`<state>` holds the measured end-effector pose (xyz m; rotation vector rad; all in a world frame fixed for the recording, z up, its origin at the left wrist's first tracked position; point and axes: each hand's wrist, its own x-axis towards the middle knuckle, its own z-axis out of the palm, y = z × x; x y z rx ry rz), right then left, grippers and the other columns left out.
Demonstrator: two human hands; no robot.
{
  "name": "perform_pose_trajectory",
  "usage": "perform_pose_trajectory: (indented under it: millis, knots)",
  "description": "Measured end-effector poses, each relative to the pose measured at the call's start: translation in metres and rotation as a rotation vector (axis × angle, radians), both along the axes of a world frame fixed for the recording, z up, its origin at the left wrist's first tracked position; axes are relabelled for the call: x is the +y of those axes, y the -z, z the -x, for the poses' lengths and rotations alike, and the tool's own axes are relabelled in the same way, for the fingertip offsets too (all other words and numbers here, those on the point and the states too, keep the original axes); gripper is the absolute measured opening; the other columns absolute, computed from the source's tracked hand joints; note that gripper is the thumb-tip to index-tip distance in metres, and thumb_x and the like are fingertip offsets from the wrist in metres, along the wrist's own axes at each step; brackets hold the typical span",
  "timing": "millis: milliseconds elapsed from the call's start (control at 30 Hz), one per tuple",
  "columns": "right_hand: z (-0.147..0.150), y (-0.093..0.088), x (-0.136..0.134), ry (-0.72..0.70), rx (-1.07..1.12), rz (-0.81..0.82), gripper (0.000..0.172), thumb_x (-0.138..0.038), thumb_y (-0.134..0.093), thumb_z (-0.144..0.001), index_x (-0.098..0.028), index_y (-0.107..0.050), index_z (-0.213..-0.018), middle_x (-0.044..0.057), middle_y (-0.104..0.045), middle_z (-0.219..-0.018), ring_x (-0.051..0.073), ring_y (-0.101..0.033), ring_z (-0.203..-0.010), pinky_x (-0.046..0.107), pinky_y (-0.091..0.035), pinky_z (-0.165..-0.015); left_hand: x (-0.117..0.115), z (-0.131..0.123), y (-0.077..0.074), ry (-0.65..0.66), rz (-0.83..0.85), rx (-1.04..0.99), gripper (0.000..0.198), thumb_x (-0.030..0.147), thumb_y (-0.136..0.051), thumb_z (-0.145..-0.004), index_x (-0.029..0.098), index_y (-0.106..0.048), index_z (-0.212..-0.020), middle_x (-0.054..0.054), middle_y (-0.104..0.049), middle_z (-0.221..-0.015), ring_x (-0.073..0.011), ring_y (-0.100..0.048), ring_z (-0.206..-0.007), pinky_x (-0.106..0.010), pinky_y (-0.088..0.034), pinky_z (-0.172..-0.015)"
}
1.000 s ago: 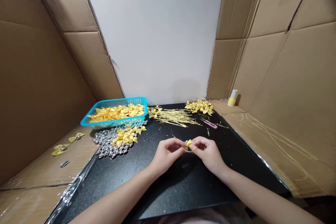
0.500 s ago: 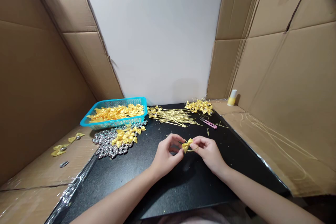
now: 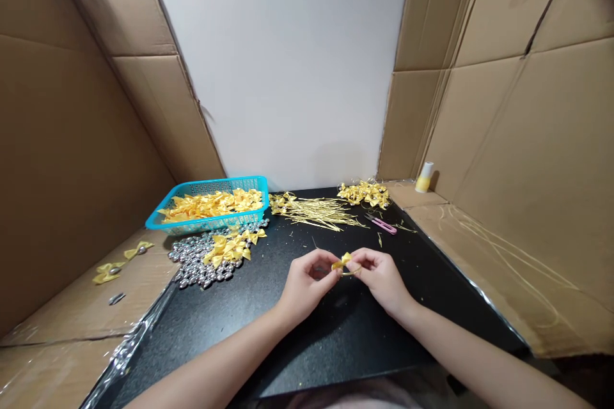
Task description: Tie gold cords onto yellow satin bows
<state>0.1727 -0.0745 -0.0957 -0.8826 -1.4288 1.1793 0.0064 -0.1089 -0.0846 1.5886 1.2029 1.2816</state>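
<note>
Between my two hands, above the middle of the black table, is a small yellow ribbon bow [image 3: 343, 260]. A thin gold cord curves just under it. My left hand [image 3: 311, 275] is closed, with thumb and fingertips pinching at the bow's left side. On the other side my right hand [image 3: 378, 275] pinches the bow's right end, with the cord at its fingertips. The fingertips partly cover the bow. Beyond the hands lies a heap of cut gold cords [image 3: 321, 212], and beside it pink-handled thread snips [image 3: 381, 223].
A turquoise basket [image 3: 206, 225] of yellow bows stands at the left back. Before it lie silver beads [image 3: 194, 262] with several bows on top. More bows [image 3: 364, 193] are piled at the back right, near a thread spool [image 3: 425, 177]. Cardboard walls [image 3: 522, 160] flank the table.
The bow has tipped and now shows more edge-on between the fingers. My left fingers have closed in nearer to it. My right hand has barely moved.
</note>
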Motion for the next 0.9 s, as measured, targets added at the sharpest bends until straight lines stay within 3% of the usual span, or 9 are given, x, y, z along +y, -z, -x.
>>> perform_pose_trajectory:
  millis: [300, 700, 900]
  knots:
    - [0.0021, 0.0007, -0.0020, 0.016, -0.029, -0.060, 0.029, -0.044, -0.075, -0.066, -0.017, -0.066, -0.060, 0.005, -0.065, -0.074, 0.018, -0.062, -0.068, 0.029, -0.052, -0.062, 0.0006, -0.0040, 0.0038, 0.033, 0.060, -0.154, 0.021, 0.029, -0.077, -0.070, 0.016, -0.065, -0.082, -0.004, -0.070, -0.081, -0.0160, -0.064, -0.075, -0.024, -0.051, -0.067]
    - [0.0024, 0.0008, -0.0069, 0.047, -0.161, -0.210, 0.021, -0.033, -0.070, -0.075, -0.018, -0.064, -0.062, 0.006, -0.064, -0.077, 0.017, -0.059, -0.066, 0.027, -0.048, -0.057, 0.0019, -0.0067, 0.0070, 0.002, 0.049, -0.204, 0.021, 0.027, -0.078, -0.070, 0.016, -0.062, -0.078, -0.001, -0.069, -0.074, -0.0128, -0.062, -0.066, -0.022, -0.048, -0.063]
    - [0.0025, -0.0014, -0.0091, 0.123, -0.224, -0.304, 0.014, -0.023, -0.065, -0.078, -0.019, -0.059, -0.066, 0.003, -0.060, -0.072, 0.016, -0.055, -0.065, 0.027, -0.044, -0.059, 0.0063, -0.0076, 0.0064, -0.032, 0.122, -0.342, 0.026, 0.023, -0.082, -0.062, 0.015, -0.060, -0.073, 0.002, -0.065, -0.063, -0.0094, -0.059, -0.058, -0.019, -0.046, -0.058]
